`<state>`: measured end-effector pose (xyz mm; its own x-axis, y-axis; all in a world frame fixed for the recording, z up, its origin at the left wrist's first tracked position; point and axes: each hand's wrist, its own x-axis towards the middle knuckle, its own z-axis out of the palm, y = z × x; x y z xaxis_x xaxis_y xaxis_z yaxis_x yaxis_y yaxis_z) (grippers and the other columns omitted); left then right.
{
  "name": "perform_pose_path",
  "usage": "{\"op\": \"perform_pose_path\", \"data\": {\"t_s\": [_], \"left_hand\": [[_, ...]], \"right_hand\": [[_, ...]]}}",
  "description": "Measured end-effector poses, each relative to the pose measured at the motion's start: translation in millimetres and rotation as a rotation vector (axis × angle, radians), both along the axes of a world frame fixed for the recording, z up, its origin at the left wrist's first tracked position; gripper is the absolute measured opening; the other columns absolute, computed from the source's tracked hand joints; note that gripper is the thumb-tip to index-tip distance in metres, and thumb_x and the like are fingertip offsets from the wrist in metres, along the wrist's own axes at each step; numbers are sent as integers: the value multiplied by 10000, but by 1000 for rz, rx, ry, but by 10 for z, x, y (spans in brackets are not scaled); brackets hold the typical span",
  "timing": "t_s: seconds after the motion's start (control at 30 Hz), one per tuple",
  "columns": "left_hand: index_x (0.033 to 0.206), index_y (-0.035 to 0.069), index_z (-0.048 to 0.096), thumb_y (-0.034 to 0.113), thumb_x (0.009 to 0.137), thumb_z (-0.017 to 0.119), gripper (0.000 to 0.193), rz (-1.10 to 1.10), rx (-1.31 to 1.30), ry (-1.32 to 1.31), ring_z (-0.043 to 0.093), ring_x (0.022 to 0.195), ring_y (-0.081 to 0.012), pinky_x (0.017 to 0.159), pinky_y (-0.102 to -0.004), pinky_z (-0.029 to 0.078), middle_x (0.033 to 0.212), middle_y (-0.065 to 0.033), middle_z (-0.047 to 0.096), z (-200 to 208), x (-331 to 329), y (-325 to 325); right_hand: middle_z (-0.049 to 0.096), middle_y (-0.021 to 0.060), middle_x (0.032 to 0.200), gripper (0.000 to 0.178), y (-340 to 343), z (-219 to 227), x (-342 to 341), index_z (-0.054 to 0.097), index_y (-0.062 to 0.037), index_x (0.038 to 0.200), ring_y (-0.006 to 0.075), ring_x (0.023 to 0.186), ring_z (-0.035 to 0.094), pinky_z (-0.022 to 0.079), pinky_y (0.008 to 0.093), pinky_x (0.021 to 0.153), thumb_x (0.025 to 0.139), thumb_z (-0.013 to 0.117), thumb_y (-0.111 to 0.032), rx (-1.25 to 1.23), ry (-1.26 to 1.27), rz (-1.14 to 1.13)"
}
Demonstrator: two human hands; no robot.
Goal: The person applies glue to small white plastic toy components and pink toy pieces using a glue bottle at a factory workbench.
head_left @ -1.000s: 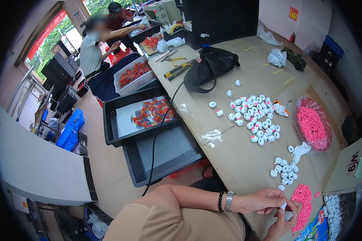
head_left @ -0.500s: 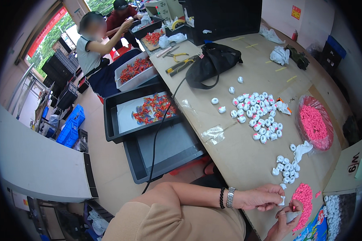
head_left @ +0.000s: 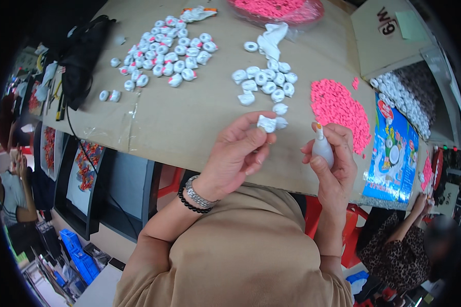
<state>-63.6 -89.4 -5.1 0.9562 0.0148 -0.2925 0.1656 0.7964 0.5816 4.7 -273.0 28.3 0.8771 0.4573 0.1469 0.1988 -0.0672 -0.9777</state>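
Note:
My left hand [head_left: 239,153] pinches a small white piece [head_left: 267,124] between thumb and fingers, above the table's near edge. In my right hand [head_left: 337,166] is a small white squeeze bottle [head_left: 322,150], its orange-tipped nozzle pointing up. The two hands are apart. Just beyond the left fingers lie small white round pieces [head_left: 262,78] in a loose cluster. A heap of tiny pink pieces [head_left: 338,110] spreads on the table beyond my right hand. Farther left is a bigger group of white pieces [head_left: 160,53], several with pink bits on them.
A crumpled white cloth [head_left: 272,41] lies behind the cluster, near a red bowl [head_left: 312,16] of pink pieces. A carton [head_left: 389,41] and a blue printed package [head_left: 389,153] stand right. Black trays [head_left: 151,192] sit below the left edge. A co-worker [head_left: 394,240] is at right.
The view has swung toward the right, bringing both hands to the middle of the picture. My hands have moved apart; the squeeze bottle now points upward, and the white piece stays in my left fingers.

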Motion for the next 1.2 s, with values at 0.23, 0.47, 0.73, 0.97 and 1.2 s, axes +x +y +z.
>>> {"op": "perform_pose_path", "data": {"t_s": [0.23,0.47,0.73,0.97,1.2], "left_hand": [[1291,24,493,259,992,479,380,16,34,-10,484,616,-59,411,-173,338,950,-45,615,-62,1,-105],[1272,21,502,263,997,469,367,31,112,-35,497,650,-60,434,-173,352,975,-45,596,-102,8,-164],[1255,8,507,270,993,480,372,38,140,-46,507,671,-61,454,-179,357,961,-32,579,-122,30,-165],[1238,25,541,248,1003,464,333,32,140,-53,494,657,-52,497,-188,393,961,-33,579,-114,22,-164],[1242,25,536,239,1003,463,330,16,138,-65,492,659,-51,503,-186,389,963,-34,575,-104,22,-159]], "right_hand": [[569,121,1041,393,-98,-106,-78,533,4,1095,175,918,614,515,253,763,760,737,-1,152,51,-106],[617,166,1068,311,-67,-201,-72,516,-9,1027,185,942,607,495,289,794,803,725,-62,315,-56,-148],[636,154,1010,223,-18,-276,-69,545,-12,986,219,936,605,475,318,815,833,691,-83,292,-223,-139],[647,153,996,181,13,-270,-67,570,-3,949,213,915,610,483,300,778,815,687,-38,225,-268,-118],[653,152,982,167,19,-266,-67,580,0,939,212,904,615,487,297,767,811,685,-22,200,-284,-118]]}}
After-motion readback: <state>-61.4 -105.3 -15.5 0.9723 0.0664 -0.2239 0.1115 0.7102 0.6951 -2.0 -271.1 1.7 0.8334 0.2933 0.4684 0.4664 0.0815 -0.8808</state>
